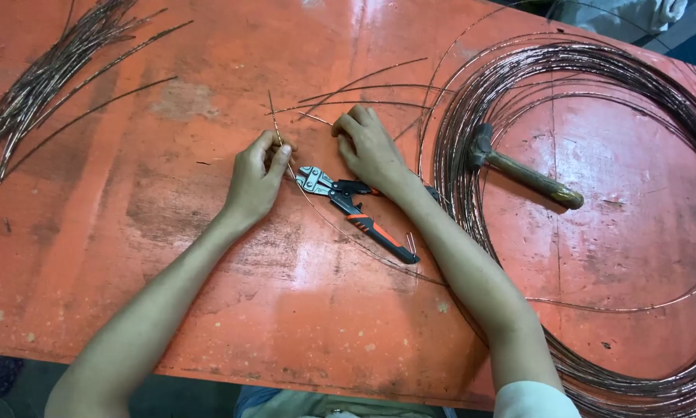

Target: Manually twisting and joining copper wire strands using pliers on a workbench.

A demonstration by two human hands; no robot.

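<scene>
My left hand point(256, 178) pinches a thin copper-coloured wire point(273, 120) between thumb and fingers, near the middle of the orange table point(170, 255). The wire's short end sticks up past my fingers. My right hand point(371, 147) rests just to the right, its fingers curled onto the same wire and other loose strands. Between and below my hands lies a small bolt cutter point(352, 209) with black and orange handles, its jaws pointing left. Nothing is in the cutter's jaws.
A large coil of copper-coloured wire point(510, 85) fills the table's right side, and a hammer point(522, 169) with a wooden handle lies inside it. A bundle of cut wire lengths point(38, 85) sits at the top left. The table's near edge runs along the bottom.
</scene>
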